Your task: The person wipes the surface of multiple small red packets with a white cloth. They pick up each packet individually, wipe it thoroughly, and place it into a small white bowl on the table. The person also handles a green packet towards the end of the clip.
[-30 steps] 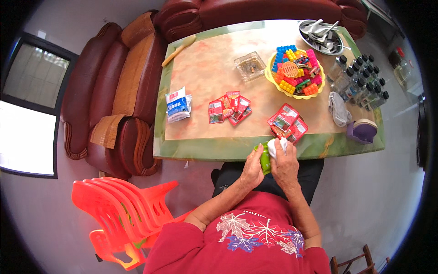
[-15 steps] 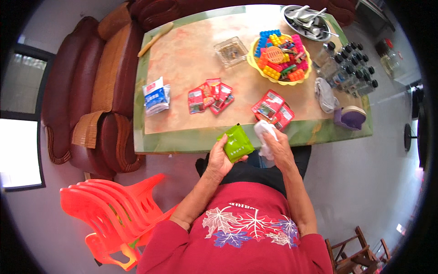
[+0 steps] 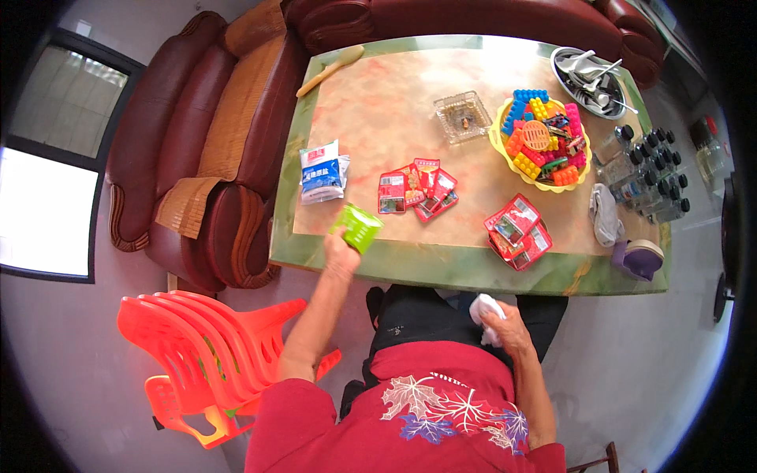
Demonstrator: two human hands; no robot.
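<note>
My left hand [image 3: 341, 254] holds a small green packet [image 3: 357, 226] over the table's near green edge [image 3: 441, 272], just right of a white and blue bag [image 3: 322, 173]. A crumpled white tissue [image 3: 485, 313] is gripped in my right hand [image 3: 509, 329], which rests at my lap below the table edge. Several red packets [image 3: 418, 191] lie on the marble top just beyond the green packet. Two more red packets [image 3: 518, 232] lie stacked farther right near the edge.
A yellow bowl of coloured toy bricks [image 3: 544, 142], a glass ashtray [image 3: 462, 116], a metal tray of cups [image 3: 591, 72], dark-capped bottles [image 3: 650, 177], a white cloth [image 3: 605, 214] and a purple roll [image 3: 637, 258] sit on the table. Brown sofas [image 3: 197, 158] flank it. Stacked orange chairs [image 3: 205, 347] stand at my left.
My left hand has carried the green packet leftward and out over the table edge. My right hand has dropped with the tissue to my lap. The hands have separated.
</note>
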